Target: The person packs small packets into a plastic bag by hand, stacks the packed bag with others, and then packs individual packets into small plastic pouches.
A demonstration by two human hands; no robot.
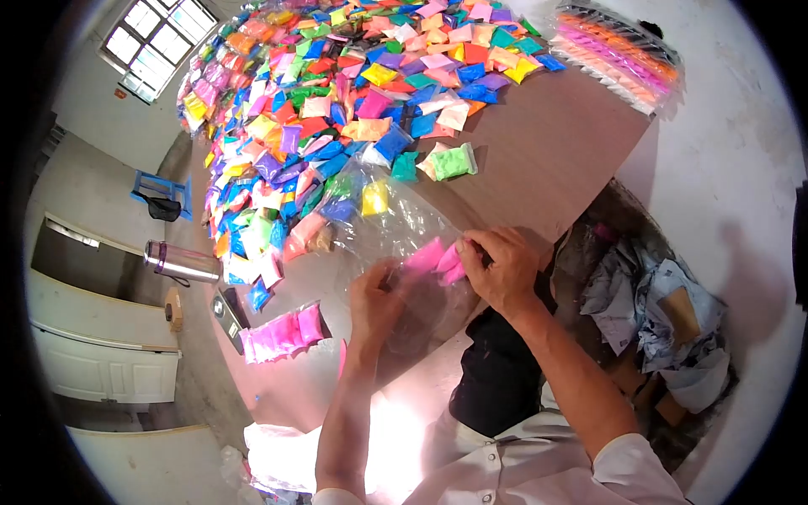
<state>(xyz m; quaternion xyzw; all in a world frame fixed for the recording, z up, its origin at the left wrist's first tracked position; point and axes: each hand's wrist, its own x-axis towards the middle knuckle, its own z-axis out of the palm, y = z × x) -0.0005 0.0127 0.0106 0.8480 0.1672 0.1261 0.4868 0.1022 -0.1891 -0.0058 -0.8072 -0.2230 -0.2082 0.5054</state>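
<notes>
A large clear plastic bag (408, 215) lies across the table's near part, its mouth toward me. A yellow packet (374, 199) shows through its far end. My left hand (373, 305) has its fingers curled at the bag's near left edge; the fingertips are partly hidden. On the other side, my right hand (505, 268) pinches small bright pink packets (436, 258) at the bag's mouth. Whether those packets are fully inside is unclear. To the left of my left hand lies a row of joined pink packets (283, 335).
A broad heap of colourful packets (337, 109) covers the table's far side. Clear sleeves of sorted packets (619, 55) lie at the far right corner. A steel thermos (181, 261) and a dark phone-like object (227, 313) are at left. Crumpled paper (673, 311) fills a space at right.
</notes>
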